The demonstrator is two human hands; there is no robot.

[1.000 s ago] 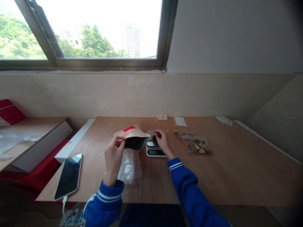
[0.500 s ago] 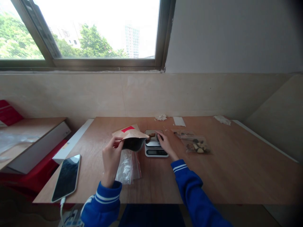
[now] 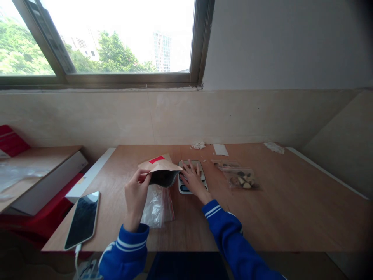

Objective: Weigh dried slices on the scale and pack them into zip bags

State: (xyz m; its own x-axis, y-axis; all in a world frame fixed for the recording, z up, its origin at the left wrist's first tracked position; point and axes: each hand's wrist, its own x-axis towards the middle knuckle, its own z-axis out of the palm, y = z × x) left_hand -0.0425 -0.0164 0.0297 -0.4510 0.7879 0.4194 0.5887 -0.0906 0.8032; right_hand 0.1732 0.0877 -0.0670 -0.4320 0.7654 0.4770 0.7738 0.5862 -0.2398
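My left hand (image 3: 137,194) pinches the edge of a brown paper pouch (image 3: 157,165), whose dark-lined mouth gapes toward me. Just right of that mouth, my right hand (image 3: 192,179) lies over a small digital scale (image 3: 184,189), fingers spread and pointing away. The hand hides much of the weighing plate and display, and whatever lies beneath the fingers. Below the pouch rests a stack of clear zip bags (image 3: 157,208). To the right of the scale, a clear bag (image 3: 244,179) holds several dried slices, pale and dark, with another bag (image 3: 225,163) partly behind it.
A phone (image 3: 83,219) with a white cable lies at the table's left edge. Crumpled tissue (image 3: 198,145) and a white slip (image 3: 220,149) sit along the back edge, more tissue (image 3: 274,147) at far right. A second table (image 3: 58,153) stands to the left under the window.
My right hand has moved left across the scale toward the pouch mouth, and its fingers have spread. My left hand keeps the pouch in nearly the same place.
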